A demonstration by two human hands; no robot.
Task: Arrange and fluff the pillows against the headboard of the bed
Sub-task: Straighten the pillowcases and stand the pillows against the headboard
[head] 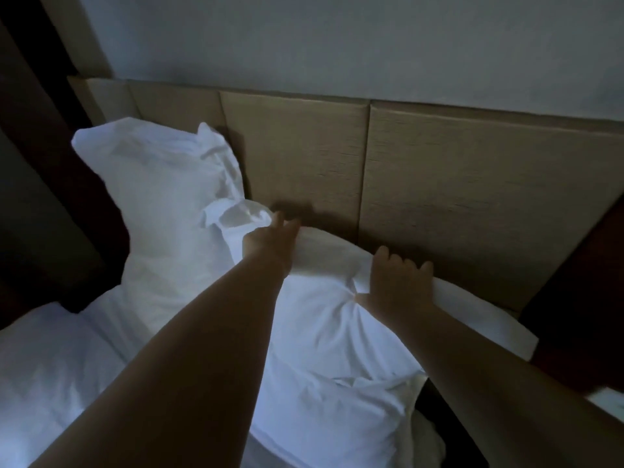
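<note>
at ten o'clock the white far pillow (158, 204) stands leaning on the beige panelled headboard (439, 170). near the centre, the left hand (270, 246) rests with stretched, relaxed fingers on the eleven o'clock corner of the near pillow (324, 349), which lies against the headboard's base. at two o'clock of this pillow, the right hand (398, 285) curls its fingers over the top edge and grasps the cloth.

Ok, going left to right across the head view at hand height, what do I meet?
First the upright white pillow, then the left hand, then the right hand, its fingers curled over the top edge of the near pillow.
</note>
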